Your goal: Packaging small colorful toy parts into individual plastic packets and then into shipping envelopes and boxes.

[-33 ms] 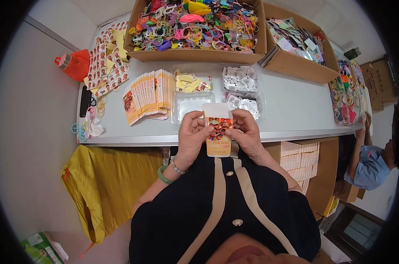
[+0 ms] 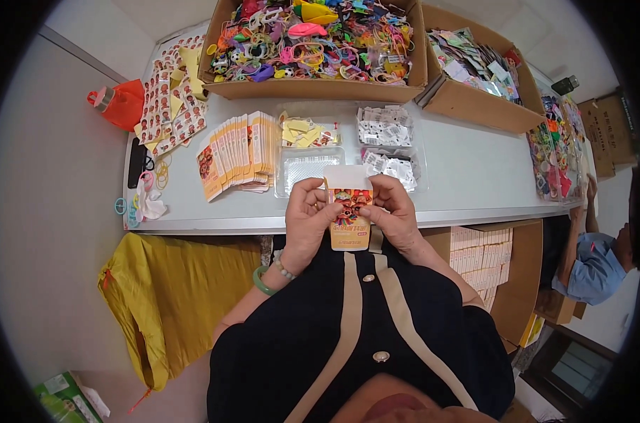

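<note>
Between my two hands, just off the table's front edge, is a small orange and yellow paper box (image 2: 351, 218) with a colourful printed picture. Its white top flap stands up, away from me. My left hand (image 2: 310, 215) grips the left side, thumb on the front. From the right, my right hand (image 2: 392, 211) holds the box the same way. Beyond it lie a clear plastic tray (image 2: 309, 169), a tray part with yellow paper pieces (image 2: 310, 132), and small white printed packets (image 2: 385, 127). A fanned row of flat orange boxes (image 2: 236, 155) lies to the left.
A big carton (image 2: 313, 89) of colourful trinkets stands at the back, beside a carton (image 2: 475, 109) of flat packets. Sticker sheets (image 2: 170, 106) and a red bag (image 2: 126, 102) are at left. Below right, an open carton (image 2: 517, 282) holds stacked boxes. Another person (image 2: 593, 264) sits at the right.
</note>
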